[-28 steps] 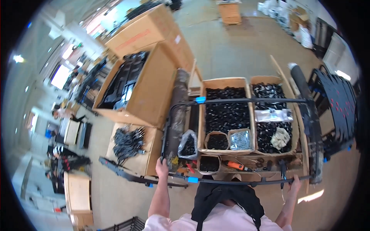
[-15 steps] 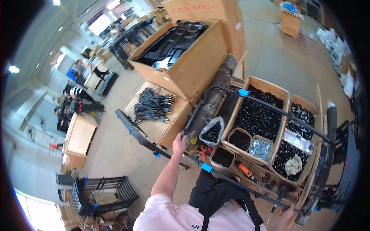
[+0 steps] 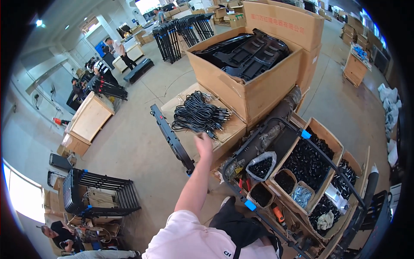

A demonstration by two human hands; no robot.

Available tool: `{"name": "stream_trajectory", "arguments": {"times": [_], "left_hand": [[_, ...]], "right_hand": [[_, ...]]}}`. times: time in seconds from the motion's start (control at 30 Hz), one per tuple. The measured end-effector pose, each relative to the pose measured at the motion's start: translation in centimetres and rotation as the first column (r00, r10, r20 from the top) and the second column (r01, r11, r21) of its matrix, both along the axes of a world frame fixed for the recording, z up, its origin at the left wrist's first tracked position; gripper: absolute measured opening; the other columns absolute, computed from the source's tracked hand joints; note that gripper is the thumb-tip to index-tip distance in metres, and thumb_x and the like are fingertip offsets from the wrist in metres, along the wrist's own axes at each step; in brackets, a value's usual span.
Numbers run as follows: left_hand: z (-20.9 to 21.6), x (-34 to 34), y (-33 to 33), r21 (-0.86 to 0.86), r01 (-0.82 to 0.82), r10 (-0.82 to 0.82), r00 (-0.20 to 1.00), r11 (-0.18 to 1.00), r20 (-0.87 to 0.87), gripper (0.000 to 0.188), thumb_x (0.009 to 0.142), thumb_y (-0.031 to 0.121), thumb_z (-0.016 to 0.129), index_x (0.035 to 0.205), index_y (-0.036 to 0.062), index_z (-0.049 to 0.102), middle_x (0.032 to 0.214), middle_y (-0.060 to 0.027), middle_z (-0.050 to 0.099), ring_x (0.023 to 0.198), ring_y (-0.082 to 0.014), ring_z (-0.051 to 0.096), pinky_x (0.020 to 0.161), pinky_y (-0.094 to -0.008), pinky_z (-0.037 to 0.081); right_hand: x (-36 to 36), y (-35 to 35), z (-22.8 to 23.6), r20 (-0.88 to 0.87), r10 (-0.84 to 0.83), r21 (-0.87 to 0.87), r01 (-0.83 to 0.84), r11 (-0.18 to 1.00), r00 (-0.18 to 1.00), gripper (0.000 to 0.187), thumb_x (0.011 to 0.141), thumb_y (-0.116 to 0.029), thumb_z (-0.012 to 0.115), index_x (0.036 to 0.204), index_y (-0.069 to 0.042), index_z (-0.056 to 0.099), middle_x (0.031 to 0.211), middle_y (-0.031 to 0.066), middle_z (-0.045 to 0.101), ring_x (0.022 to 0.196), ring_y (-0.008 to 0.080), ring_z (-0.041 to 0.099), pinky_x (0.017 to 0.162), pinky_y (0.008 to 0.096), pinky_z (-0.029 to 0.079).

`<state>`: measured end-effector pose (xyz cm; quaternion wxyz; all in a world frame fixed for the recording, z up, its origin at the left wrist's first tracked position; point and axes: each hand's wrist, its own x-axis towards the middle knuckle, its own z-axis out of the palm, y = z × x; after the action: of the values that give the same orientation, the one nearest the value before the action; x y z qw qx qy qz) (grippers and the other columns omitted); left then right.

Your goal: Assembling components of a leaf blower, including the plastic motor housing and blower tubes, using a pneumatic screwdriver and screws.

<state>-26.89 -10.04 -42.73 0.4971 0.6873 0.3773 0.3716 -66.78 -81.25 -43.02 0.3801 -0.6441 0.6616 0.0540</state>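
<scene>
My left hand (image 3: 203, 143) reaches out over the near edge of a cardboard-topped stand, right at the plug ends of a heap of black cables (image 3: 198, 113). Its fingers are small and partly turned away, so I cannot see whether they grip a cable. A black tubular frame (image 3: 276, 224) with blue clips lies across the parts cart on my right, with no left hand on it. My right hand is out of the picture. Just left of the cables stands a long black rail (image 3: 171, 137).
A large carton (image 3: 246, 90) of black plastic covers stands behind the cables. The cart holds boxes of black parts (image 3: 308, 162), a bag of screws (image 3: 302, 196) and an orange power tool (image 3: 278, 213). Stacked black frames (image 3: 101, 192) stand at left; several people work farther off.
My left hand has let go of the black frame and moved forward to the cables. The view has turned, and my right hand, earlier at the frame's near right corner, has left the picture.
</scene>
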Motion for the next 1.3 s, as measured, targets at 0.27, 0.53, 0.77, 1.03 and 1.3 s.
{"name": "stream_trajectory", "arguments": {"times": [0.27,0.53,0.77,1.03,1.3], "left_hand": [[1.8,9.2,5.7,-0.457,-0.356,0.121,0.877,0.815,-0.466,0.041,0.087,0.018,0.068,0.120,-0.0071,0.072,0.129,-0.0237,0.071,0.117,-0.0356,0.070,0.098,-0.0433,0.055],[3.3,6.9,9.2,-0.647,-0.028,0.283,0.913,0.762,0.293,0.026,0.086,0.004,0.061,0.110,-0.0043,0.058,0.100,-0.0193,0.072,0.084,-0.0276,0.074,0.079,-0.0372,0.060],[15.4,2.6,0.1,-0.338,0.298,-0.061,0.823,0.893,0.565,0.031,0.103,0.022,0.060,0.116,0.0003,0.043,0.077,-0.0054,0.057,0.054,-0.0135,0.053,0.052,-0.0258,0.044],[19.3,1.8,3.4,-0.161,0.343,-0.354,0.934,0.925,-0.046,0.036,0.102,0.035,0.061,0.096,0.0000,0.064,0.067,-0.0056,0.060,0.052,-0.0176,0.058,0.053,-0.0346,0.046],[34.4,-2.2,0.3,0.091,0.748,-0.705,0.568,0.658,0.425,0.035,0.112,0.038,0.050,0.103,0.0067,0.060,0.078,-0.0003,0.056,0.074,-0.0145,0.058,0.070,-0.0291,0.047]], "right_hand": [[-11.3,-4.6,-3.8,-0.198,0.163,-0.091,-0.184,0.979,0.967,0.044,0.103,-0.046,0.060,0.123,-0.008,0.069,0.106,0.0094,0.075,0.095,0.0267,0.069,0.074,0.0437,0.055],[-8.9,-2.1,-0.4,0.058,0.411,-0.204,-0.392,0.897,0.910,0.056,0.104,-0.055,0.058,0.125,-0.003,0.068,0.096,0.0172,0.072,0.078,0.0323,0.063,0.076,0.0483,0.053],[3.0,6.8,14.0,0.261,0.537,-0.438,-0.397,0.806,0.802,0.056,0.107,-0.049,0.057,0.123,0.003,0.069,0.098,0.0162,0.073,0.078,0.0318,0.056,0.081,0.0535,0.048],[14.0,15.9,17.4,0.357,0.884,-0.352,-0.833,0.426,0.302,0.052,0.106,-0.044,0.061,0.133,0.000,0.068,0.117,0.0210,0.072,0.102,0.0371,0.066,0.091,0.0480,0.051],[19.6,17.4,11.1,0.686,0.705,-0.286,-0.826,0.486,0.178,0.032,0.100,-0.029,0.061,0.091,-0.001,0.070,0.069,0.0040,0.065,0.057,0.0115,0.060,0.052,0.0253,0.048]]}}
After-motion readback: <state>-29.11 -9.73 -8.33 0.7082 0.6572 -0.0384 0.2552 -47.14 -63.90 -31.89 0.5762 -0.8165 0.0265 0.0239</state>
